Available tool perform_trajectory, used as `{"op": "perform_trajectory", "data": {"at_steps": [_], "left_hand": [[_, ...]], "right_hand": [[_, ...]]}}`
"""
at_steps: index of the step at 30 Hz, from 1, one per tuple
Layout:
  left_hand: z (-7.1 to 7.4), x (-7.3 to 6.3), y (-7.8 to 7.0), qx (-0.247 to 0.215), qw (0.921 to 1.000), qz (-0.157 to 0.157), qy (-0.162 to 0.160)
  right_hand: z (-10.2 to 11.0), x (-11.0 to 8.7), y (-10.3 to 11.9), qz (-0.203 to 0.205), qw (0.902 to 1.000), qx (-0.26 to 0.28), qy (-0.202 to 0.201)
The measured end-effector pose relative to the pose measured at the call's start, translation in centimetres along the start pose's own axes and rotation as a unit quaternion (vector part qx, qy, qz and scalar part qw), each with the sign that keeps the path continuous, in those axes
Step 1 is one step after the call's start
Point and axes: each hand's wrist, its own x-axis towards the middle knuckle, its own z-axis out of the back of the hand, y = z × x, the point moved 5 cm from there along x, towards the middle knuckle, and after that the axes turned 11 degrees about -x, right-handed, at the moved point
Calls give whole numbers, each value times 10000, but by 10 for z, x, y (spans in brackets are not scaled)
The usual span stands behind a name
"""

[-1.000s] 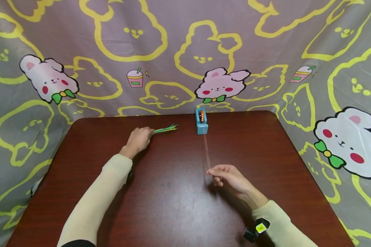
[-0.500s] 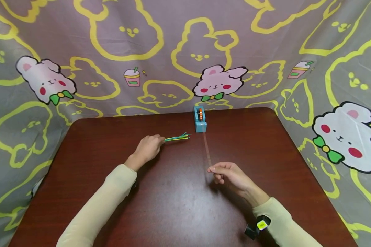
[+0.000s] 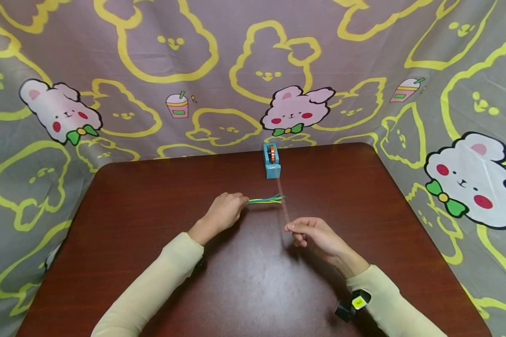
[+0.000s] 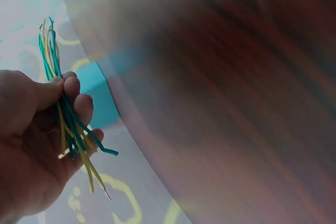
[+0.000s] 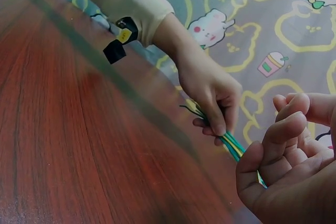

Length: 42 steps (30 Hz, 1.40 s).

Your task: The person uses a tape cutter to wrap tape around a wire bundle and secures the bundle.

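Wires [image 3: 264, 201] through left grip [image 3: 224, 210], out both sides

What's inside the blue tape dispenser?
An orange tape roll sits upright inside the blue tape dispenser; only its upper part shows. The dispenser's walls hide the roll's lower part and whatever lies beneath. A strip of tape extends from the front.

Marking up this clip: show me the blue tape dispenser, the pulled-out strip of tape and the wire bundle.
Blue tape dispenser [image 3: 272, 172]: head view, on its front block.
Strip of tape [image 3: 285, 212]: head view, on its lower half.
Wire bundle [image 3: 263, 201]: head view, on the middle of its exposed strands.
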Motion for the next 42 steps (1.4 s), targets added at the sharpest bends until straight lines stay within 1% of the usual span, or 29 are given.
{"op": "perform_trajectory", "data": {"at_steps": [5,10,16,19,21,27,30,35,42], "left_hand": [[-6,2,-22,31,9997,-245,-3],[-10,5,-41,-18,9994,-337,2],[-10,5,-60,-55,9986,-467,-230],[-8,3,-69,-98,9984,-445,-345],[-7,2,-73,-128,9984,-391,-389],[-3,2,-83,-219,9990,-240,-293],[-2,0,-88,-224,9992,-229,-256],[1,-3,-97,-257,9989,-278,-287],[5,-4,-105,-241,9988,-297,-295]], "right_hand": [[-1,1,0,-27,10000,7,-23],[0,1,1,-43,10000,-33,-56],[0,-1,0,-59,9999,-157,-29],[-1,-2,-1,-43,9999,-126,1],[-1,-2,-2,5,10000,-68,38],[-2,-1,-3,119,9999,23,65],[-2,-1,-3,84,10000,2,29],[-1,-3,-4,-45,10000,-4,-29],[0,-3,-5,57,9999,-81,-62]]}}
